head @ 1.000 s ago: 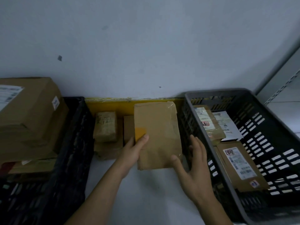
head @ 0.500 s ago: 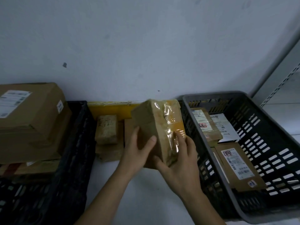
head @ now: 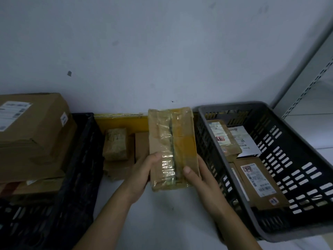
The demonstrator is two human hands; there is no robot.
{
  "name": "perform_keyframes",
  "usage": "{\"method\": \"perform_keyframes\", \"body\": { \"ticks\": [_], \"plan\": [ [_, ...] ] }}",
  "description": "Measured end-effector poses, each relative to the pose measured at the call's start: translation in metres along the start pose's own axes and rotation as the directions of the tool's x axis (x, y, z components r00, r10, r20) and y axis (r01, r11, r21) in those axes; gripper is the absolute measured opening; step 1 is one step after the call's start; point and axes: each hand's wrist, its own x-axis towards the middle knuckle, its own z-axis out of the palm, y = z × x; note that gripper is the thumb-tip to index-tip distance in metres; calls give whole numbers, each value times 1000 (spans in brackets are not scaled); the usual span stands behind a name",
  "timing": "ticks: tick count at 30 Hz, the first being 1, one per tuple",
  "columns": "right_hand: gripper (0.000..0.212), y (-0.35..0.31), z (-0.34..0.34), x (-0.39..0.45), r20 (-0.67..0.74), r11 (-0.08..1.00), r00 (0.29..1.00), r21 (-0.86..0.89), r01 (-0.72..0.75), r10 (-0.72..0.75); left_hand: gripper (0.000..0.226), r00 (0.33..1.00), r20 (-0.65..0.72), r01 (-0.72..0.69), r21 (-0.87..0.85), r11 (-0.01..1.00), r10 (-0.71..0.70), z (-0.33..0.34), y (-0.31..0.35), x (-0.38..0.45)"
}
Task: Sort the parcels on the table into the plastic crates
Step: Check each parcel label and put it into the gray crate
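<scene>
A brown taped parcel is held up above the table between both hands, its taped seam facing me. My left hand grips its lower left edge with the thumb on the front. My right hand grips the lower right edge, thumb on the tape. Small brown parcels lie on the table by the yellow strip at the wall. A grey crate on the right holds several labelled parcels. A black crate on the left holds large cardboard boxes.
The white table runs between the two crates. A white wall stands right behind them. A metal shelf upright rises at the far right.
The parcel was lying flat under my left hand a second ago. Both hands have lifted it and turned it over, so its taped side faces me.
</scene>
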Motion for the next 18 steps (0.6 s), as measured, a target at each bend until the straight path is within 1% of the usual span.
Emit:
{"method": "perform_keyframes", "body": {
  "ticks": [3, 5, 6, 7, 8, 9, 10, 11, 12, 14, 15, 18],
  "plan": [
    [86, 2, -5, -1, 133, 999, 990, 13, -47, 45, 59, 1000, 3, 22, -101, 995, -22, -3, -6, 1],
    [90, 1, -7, 0, 132, 996, 987, -36, -85, 89, 57, 999, -21, 47, -129, 991, -50, -6, -6, 0],
    [90, 0, -5, 1, 92, 992, 990, -71, -103, 109, 50, 997, -49, 53, -101, 993, -58, -6, -6, 1],
    [91, 0, -4, 3, 25, 983, 994, -147, -106, 111, 42, 994, -90, 52, -39, 998, -56, -5, -6, 3],
    [96, 2, -4, 4, -55, 959, 994, -265, -101, 89, 34, 988, -153, 38, 49, 998, -30, -4, -8, 5],
    [102, 5, -4, 4, -125, 916, 991, -389, -96, 51, 29, 976, -215, 7, 144, 989, 25, -1, -8, 6],
    [108, 6, -3, 3, -181, 867, 984, -490, -96, 6, 29, 962, -259, -30, 206, 978, 84, 2, -7, 7],
    [112, 6, -1, 2, -220, 816, 975, -569, -101, -33, 34, 954, -265, -77, 225, 971, 137, 5, -5, 6],
    [114, 5, 3, 0, -245, 773, 967, -627, -101, -72, 43, 957, -233, -118, 232, 965, 173, 10, -3, 4],
    [118, 4, 11, -4, -250, 705, 957, -705, -75, -148, 59, 969, -125, -174, 272, 946, 214, 21, 1, 1],
    [120, 3, 15, -6, -244, 677, 955, -732, -68, -168, 60, 969, -99, -190, 296, 936, 227, 25, 1, 1],
    [126, -7, 18, -8, -244, 619, 959, -778, -107, -141, 61, 966, -129, -181, 283, 942, 224, 27, 2, 7]
  ]
}}
